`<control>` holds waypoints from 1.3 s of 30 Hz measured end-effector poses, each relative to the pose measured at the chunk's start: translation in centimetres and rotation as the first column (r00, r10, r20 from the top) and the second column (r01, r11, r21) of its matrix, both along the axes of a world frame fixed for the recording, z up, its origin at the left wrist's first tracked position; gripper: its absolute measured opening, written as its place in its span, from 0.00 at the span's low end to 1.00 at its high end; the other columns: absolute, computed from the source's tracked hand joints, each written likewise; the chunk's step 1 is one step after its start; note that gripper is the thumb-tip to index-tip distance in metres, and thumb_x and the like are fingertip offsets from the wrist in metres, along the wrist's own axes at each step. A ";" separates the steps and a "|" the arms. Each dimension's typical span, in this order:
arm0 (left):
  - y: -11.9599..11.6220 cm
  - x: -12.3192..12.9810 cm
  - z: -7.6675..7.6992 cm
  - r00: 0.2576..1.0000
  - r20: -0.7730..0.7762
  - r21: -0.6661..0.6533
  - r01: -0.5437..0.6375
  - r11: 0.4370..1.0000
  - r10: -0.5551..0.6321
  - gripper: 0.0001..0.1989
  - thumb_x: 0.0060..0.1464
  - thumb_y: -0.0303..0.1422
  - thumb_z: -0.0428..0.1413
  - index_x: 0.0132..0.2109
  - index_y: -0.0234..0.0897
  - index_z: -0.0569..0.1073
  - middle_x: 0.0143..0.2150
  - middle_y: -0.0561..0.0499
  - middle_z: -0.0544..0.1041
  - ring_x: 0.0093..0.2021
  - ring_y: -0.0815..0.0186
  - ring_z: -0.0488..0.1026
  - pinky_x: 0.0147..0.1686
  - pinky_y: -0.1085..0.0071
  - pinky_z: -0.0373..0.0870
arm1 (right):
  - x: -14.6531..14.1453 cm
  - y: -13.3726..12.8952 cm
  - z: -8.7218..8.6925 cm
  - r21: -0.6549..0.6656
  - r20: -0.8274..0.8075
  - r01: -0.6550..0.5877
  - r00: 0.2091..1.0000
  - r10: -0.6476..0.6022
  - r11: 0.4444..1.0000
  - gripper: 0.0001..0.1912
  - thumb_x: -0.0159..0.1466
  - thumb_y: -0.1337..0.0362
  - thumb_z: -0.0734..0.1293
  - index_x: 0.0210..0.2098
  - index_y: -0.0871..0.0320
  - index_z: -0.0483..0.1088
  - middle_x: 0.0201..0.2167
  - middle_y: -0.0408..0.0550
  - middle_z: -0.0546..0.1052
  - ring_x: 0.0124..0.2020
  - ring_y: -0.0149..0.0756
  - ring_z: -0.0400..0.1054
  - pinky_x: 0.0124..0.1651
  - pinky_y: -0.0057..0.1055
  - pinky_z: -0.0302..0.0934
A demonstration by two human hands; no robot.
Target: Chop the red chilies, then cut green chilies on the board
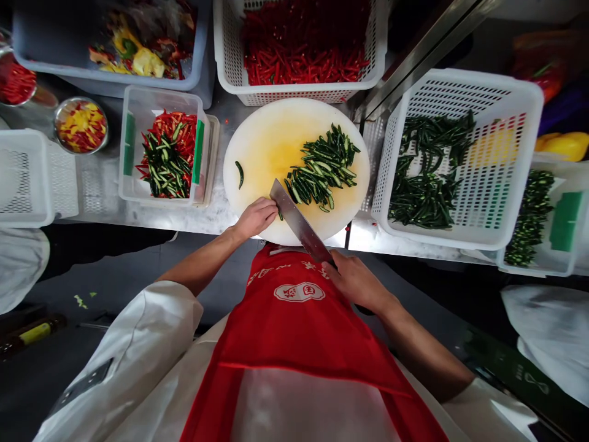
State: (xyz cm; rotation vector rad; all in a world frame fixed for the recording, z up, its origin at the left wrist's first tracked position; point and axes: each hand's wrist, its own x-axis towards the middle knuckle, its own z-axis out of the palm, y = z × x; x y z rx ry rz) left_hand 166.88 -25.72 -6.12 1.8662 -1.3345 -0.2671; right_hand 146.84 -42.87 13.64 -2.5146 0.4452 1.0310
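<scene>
A round white cutting board (248, 141) lies before me, stained yellow in the middle. My right hand (352, 277) is wrapped round the handle of a cleaver (299, 222), whose blade slants up and left over the board. My left hand (258, 217) rests at the board's lower left with its fingers bent together, pressing on a green chili (280, 215) beside the blade; most of this chili is hidden. Right of the blade lies a pile of sliced green chilies (322, 169). One whole green chili (239, 174) sits alone at the left.
A white basket of red chilies (301, 95) stands behind the board. To the right is a basket of green chilies (488, 224). A clear tub (159, 98) at left holds cut red and green chilies. Further left are a steel bowl (81, 126) and a grey bin (59, 37).
</scene>
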 end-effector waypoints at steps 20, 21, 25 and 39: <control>-2.1 11.9 2.7 0.617 0.078 0.420 -0.733 0.535 0.783 0.04 0.57 0.31 0.55 0.37 0.38 0.74 0.41 0.44 0.74 0.42 0.56 0.73 0.42 0.62 0.69 | 7.8 -11.6 -3.2 0.164 0.088 -0.179 0.982 0.166 0.970 0.14 0.69 0.57 0.54 0.35 0.55 0.66 0.31 0.49 0.76 0.32 0.39 0.70 0.34 0.30 0.53; -2.2 11.7 2.6 0.643 0.084 0.408 -0.719 0.563 0.761 0.04 0.57 0.29 0.54 0.38 0.38 0.74 0.41 0.44 0.74 0.42 0.57 0.73 0.42 0.63 0.69 | 8.7 -12.2 -3.5 0.141 0.096 -0.160 0.984 0.147 0.977 0.14 0.68 0.56 0.55 0.35 0.56 0.66 0.31 0.49 0.76 0.32 0.39 0.70 0.34 0.30 0.53; -3.4 9.9 2.3 0.773 0.076 0.315 -0.618 0.720 0.630 0.07 0.60 0.27 0.50 0.41 0.37 0.73 0.40 0.46 0.74 0.43 0.59 0.72 0.43 0.64 0.69 | 12.5 -14.5 -4.2 0.007 0.106 -0.116 0.988 0.114 0.993 0.15 0.68 0.54 0.55 0.36 0.57 0.66 0.29 0.51 0.76 0.32 0.40 0.70 0.31 0.30 0.51; -10.5 5.1 1.6 0.771 0.136 0.161 -0.637 0.754 0.622 0.16 0.67 0.33 0.42 0.45 0.38 0.75 0.45 0.45 0.76 0.45 0.62 0.70 0.48 0.63 0.69 | 26.4 -21.0 -1.2 0.101 0.094 -0.726 0.687 0.720 0.680 0.11 0.70 0.60 0.55 0.34 0.56 0.63 0.24 0.45 0.73 0.27 0.35 0.66 0.30 0.30 0.44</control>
